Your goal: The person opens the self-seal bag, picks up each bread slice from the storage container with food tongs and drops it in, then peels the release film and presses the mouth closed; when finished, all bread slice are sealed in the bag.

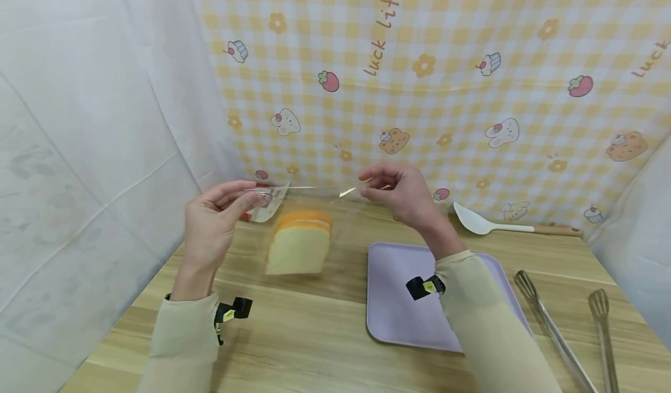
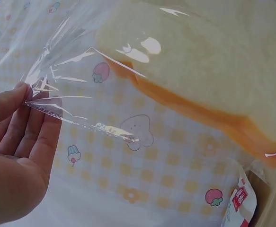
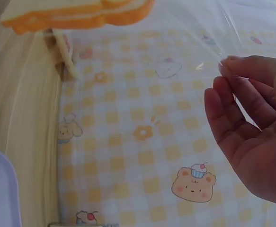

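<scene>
Between the two hands stretches a clear plastic film (image 1: 343, 193), creased and shiny, with a serrated-looking edge in the left wrist view. My left hand (image 1: 212, 218) pinches its left end between thumb and fingers. The opposite end is pinched by my right hand (image 1: 401, 198), thumb against forefinger. Bread slices (image 1: 299, 247) with orange-brown crusts show through the film, just below it in the head view. Whether the bread lies inside the plastic or behind it, I cannot tell. Neither hand touches the bread.
A lilac tray (image 1: 390, 329) lies under the right forearm. A white spatula (image 1: 476, 221) with a wooden handle lies at the back. Metal tongs (image 1: 550, 323) and another slotted metal utensil (image 1: 603, 329) lie at the right. A red and white packet (image 1: 269, 206) stands behind the left hand.
</scene>
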